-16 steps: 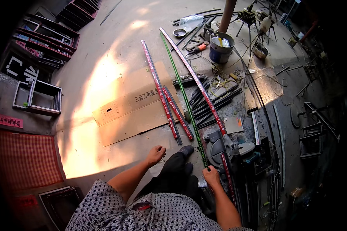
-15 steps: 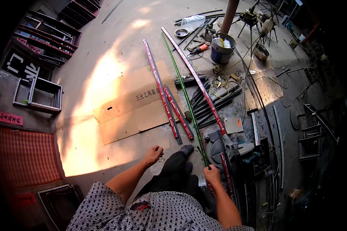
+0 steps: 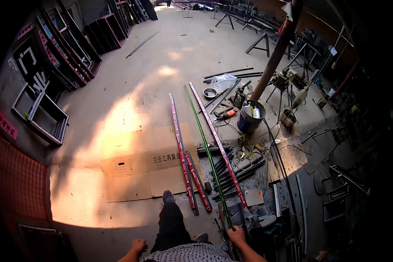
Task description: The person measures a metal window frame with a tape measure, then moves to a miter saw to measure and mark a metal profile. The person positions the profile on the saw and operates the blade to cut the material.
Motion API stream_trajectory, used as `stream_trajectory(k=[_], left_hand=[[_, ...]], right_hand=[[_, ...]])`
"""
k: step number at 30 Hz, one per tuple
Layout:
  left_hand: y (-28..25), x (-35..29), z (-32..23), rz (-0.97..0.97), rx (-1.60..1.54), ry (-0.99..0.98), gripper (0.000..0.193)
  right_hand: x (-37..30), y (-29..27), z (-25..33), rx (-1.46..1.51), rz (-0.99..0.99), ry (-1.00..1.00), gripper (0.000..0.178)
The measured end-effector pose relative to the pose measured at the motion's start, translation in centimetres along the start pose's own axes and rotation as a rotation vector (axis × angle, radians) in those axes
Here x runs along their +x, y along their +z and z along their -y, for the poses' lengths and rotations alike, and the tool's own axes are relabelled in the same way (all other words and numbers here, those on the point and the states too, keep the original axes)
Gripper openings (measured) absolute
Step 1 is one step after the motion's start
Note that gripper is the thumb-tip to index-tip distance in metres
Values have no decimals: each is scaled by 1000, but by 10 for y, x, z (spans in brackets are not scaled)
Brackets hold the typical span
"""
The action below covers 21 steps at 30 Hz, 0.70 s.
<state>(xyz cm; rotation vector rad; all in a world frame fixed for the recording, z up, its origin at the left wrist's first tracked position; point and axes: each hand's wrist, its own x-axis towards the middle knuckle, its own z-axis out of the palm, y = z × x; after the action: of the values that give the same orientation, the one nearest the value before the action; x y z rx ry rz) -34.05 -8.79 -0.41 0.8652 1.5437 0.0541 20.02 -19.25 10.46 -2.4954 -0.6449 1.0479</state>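
My right hand (image 3: 236, 236) is closed on the near end of a long green tape measure (image 3: 206, 150), a narrow marked strip running away across the floor. Right of it lies a long red and white wrapped profile (image 3: 220, 148), its near end by the mitre saw (image 3: 238, 214). Two more red-wrapped pieces, a long profile (image 3: 181, 157) and a shorter one (image 3: 197, 181), lie to the left, partly on flattened cardboard (image 3: 126, 179). My left hand (image 3: 139, 245) hangs low beside my leg, fingers curled, with nothing visible in it.
A bucket with bottles (image 3: 250, 122) stands by a brown post (image 3: 275, 56). Dark offcuts (image 3: 244, 172), a metal bowl (image 3: 210, 93), an orange-and-black power tool (image 3: 226, 114) and cables litter the right side. Dark frames (image 3: 70, 48) lean along the left wall. My foot (image 3: 168, 196) is at the cardboard's near edge.
The view has tipped up, showing more far floor. One foot has stepped forward to the cardboard. My left hand sits lower in view; my right hand still grips the green tape measure.
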Motion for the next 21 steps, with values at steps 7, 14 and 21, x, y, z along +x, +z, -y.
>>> stream_trajectory(k=[7,14,21], left_hand=[[-53,113,-128,-91,-243,-177,18],[-214,170,-377,-276,-346,208,23],[-316,246,-411,-404,-364,419,22]], right_hand=[[41,26,126,-13,7,26,41],[117,64,316,170,120,84,34],[216,91,455,13,112,-59,44]])
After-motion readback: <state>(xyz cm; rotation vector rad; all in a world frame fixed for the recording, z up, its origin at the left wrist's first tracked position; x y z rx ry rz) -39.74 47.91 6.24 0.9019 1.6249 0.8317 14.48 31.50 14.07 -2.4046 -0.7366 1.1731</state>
